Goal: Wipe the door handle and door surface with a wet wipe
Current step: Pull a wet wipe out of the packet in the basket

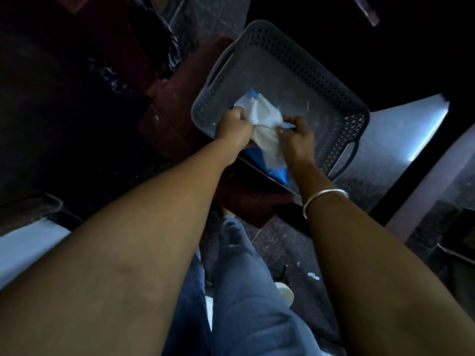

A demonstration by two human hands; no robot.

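Note:
A white wet wipe (267, 124) is stretched between both hands above a grey perforated basket (308, 80). My left hand (232, 128) grips the wipe's left edge with curled fingers. My right hand (297, 138) pinches its right edge. Under the wipe lies a blue wipe packet (277, 173), at the basket's near edge. No door or door handle shows clearly in this dark view.
The basket sits on a dark red stool (185, 104). Below are my legs in blue jeans (244, 291) on a speckled dark floor (288, 242). A silver bangle (323, 199) circles my right wrist. Dark furniture fills the left side.

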